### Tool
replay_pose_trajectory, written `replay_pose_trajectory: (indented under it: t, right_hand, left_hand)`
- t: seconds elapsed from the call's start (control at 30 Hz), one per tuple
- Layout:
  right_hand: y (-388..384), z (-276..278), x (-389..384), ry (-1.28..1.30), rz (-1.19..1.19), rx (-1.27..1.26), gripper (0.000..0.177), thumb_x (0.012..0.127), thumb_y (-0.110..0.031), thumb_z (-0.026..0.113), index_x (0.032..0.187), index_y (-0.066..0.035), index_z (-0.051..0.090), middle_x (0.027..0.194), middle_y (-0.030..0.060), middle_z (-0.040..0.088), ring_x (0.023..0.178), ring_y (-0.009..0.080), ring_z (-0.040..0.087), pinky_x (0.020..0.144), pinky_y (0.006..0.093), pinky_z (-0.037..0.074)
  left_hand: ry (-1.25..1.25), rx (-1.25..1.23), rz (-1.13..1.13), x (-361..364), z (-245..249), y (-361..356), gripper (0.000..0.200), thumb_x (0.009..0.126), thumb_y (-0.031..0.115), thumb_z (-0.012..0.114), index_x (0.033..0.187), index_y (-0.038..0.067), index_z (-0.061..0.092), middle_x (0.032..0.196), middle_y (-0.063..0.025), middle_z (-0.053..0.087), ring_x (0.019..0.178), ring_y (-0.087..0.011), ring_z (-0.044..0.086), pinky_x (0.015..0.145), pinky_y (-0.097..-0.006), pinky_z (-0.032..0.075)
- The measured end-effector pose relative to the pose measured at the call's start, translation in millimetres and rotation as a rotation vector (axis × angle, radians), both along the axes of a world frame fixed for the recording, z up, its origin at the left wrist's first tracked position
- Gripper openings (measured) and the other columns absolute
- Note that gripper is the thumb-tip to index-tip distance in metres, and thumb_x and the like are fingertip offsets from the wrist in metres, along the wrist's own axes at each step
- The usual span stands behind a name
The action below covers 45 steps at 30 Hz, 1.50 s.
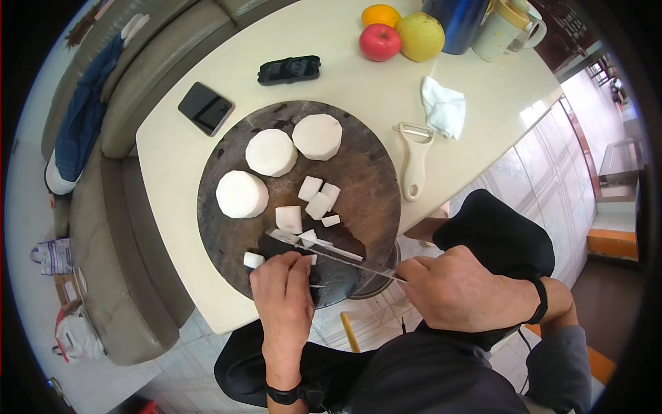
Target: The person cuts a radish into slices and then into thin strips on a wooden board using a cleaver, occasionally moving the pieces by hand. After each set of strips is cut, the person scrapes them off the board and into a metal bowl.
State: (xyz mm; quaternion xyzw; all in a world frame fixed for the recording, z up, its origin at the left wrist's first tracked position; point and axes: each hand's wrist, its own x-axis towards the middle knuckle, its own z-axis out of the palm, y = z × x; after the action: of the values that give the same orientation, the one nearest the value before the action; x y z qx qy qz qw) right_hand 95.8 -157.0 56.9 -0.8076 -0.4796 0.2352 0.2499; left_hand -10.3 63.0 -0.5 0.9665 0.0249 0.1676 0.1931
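My right hand (452, 286) is closed round the handle of a kitchen knife (331, 254), whose blade points left across the round dark cutting board (358, 165). Close to the blade, my left hand (281, 293) has its fingers bent down onto a piece of white radish (314, 260), mostly hidden beneath them. A small radish chunk (254, 260) lies just left of those fingers. Beyond the blade are a larger radish block (289, 219) and several cut radish pieces (318, 205). Three thick peeled radish rounds (271, 152) sit at the board's far left.
A white peeler (415, 162) and a crumpled white cloth (443, 108) lie right of the board. Behind it are a phone (206, 108) and a black case-like object (289, 70). An apple (379, 43), other fruit, a blue flask (455, 24) and a mug (500, 31) stand at the back.
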Motion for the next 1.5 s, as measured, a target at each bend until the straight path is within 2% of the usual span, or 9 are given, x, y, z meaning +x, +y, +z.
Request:
replay_pose_trajectory:
  t: [0.2, 0.33, 0.5, 0.6, 0.67, 0.87, 1.0, 1.23, 1.5]
  right_hand:
    - [3, -1, -8, -0.067, 0.056, -0.017, 0.025, 0.066, -0.006, 0.064, 0.086, 0.004, 0.051, 0.07, 0.0136, 0.058, 0.057, 0.0318, 0.062, 0.046, 0.0412, 0.046]
    - [6, 2, -7, -0.061, 0.127, -0.033, 0.028, 0.066, -0.007, 0.065, 0.087, 0.005, 0.051, 0.069, 0.013, 0.057, 0.055, 0.0298, 0.062, 0.044, 0.0389, 0.047]
    - [10, 3, -8, -0.162, 0.241, 0.01, 0.02, 0.068, -0.009, 0.062, 0.075, 0.005, 0.05, 0.061, 0.0118, 0.051, 0.045, 0.0243, 0.058, 0.035, 0.0347, 0.044]
    - [12, 1, -8, -0.255, 0.268, 0.002, 0.019, 0.067, -0.01, 0.062, 0.07, 0.005, 0.049, 0.058, 0.0101, 0.047, 0.043, 0.0207, 0.055, 0.032, 0.0331, 0.041]
    - [13, 1, -6, -0.272, 0.299, -0.019, 0.02, 0.065, -0.01, 0.062, 0.069, 0.005, 0.049, 0.057, 0.0093, 0.046, 0.042, 0.0194, 0.053, 0.032, 0.0319, 0.04]
    - [18, 5, -2, -0.255, 0.334, -0.046, 0.022, 0.062, -0.012, 0.062, 0.067, 0.005, 0.05, 0.056, 0.0072, 0.044, 0.043, 0.016, 0.05, 0.033, 0.0293, 0.036]
    - [25, 6, 0, -0.325, 0.421, -0.084, 0.022, 0.061, -0.014, 0.062, 0.066, 0.003, 0.051, 0.055, 0.0066, 0.043, 0.048, 0.0151, 0.052, 0.033, 0.0283, 0.034]
    - [39, 5, -10, -0.36, 0.36, -0.097, 0.018, 0.062, -0.013, 0.062, 0.063, 0.001, 0.051, 0.055, 0.0066, 0.046, 0.049, 0.0137, 0.053, 0.033, 0.0274, 0.034]
    - [29, 10, 8, -0.102, 0.32, -0.024, 0.019, 0.069, -0.009, 0.062, 0.075, 0.006, 0.051, 0.06, 0.0118, 0.05, 0.044, 0.0249, 0.055, 0.036, 0.0341, 0.043]
  left_hand:
    - [-0.034, 0.103, -0.075, -24, -6, -5, 0.031, 0.066, -0.001, 0.064, 0.097, 0.0, 0.067, 0.099, -0.01, 0.06, 0.091, -0.0283, 0.058, 0.078, -0.0388, 0.044]
    - [0.003, 0.069, -0.095, -33, -10, -6, 0.028, 0.063, -0.002, 0.065, 0.091, -0.003, 0.067, 0.099, -0.0146, 0.061, 0.09, -0.0325, 0.06, 0.079, -0.0435, 0.046]
    - [0.07, 0.005, -0.112, -49, -16, -8, 0.022, 0.06, -0.005, 0.064, 0.082, -0.005, 0.064, 0.101, -0.0201, 0.063, 0.091, -0.0362, 0.062, 0.082, -0.0492, 0.049]
    - [0.029, 0.039, -0.088, -52, -20, -11, 0.03, 0.063, -0.012, 0.065, 0.092, -0.006, 0.065, 0.098, -0.0179, 0.062, 0.091, -0.0386, 0.062, 0.08, -0.0468, 0.05]
    - [0.035, 0.085, -0.079, -56, -25, -12, 0.014, 0.07, -0.006, 0.061, 0.084, -0.002, 0.065, 0.104, -0.02, 0.064, 0.095, -0.0365, 0.063, 0.095, -0.0509, 0.043]
    - [0.0, 0.086, -0.063, -58, -30, -12, 0.015, 0.075, -0.005, 0.06, 0.088, -0.002, 0.067, 0.104, -0.019, 0.065, 0.1, -0.0371, 0.062, 0.102, -0.0512, 0.038]
    - [-0.014, 0.102, -0.062, -59, -33, -11, 0.016, 0.075, -0.005, 0.06, 0.089, -0.003, 0.067, 0.104, -0.0192, 0.065, 0.1, -0.0373, 0.062, 0.1, -0.0482, 0.042]
    - [-0.031, 0.073, -0.071, -53, -25, -12, 0.02, 0.072, -0.008, 0.061, 0.092, -0.006, 0.066, 0.1, -0.02, 0.065, 0.088, -0.0363, 0.063, 0.081, -0.0458, 0.051]
    - [-0.003, -0.047, -0.053, -48, -23, -14, 0.032, 0.066, -0.015, 0.063, 0.097, -0.005, 0.066, 0.098, -0.0199, 0.063, 0.089, -0.0418, 0.062, 0.077, -0.046, 0.052]
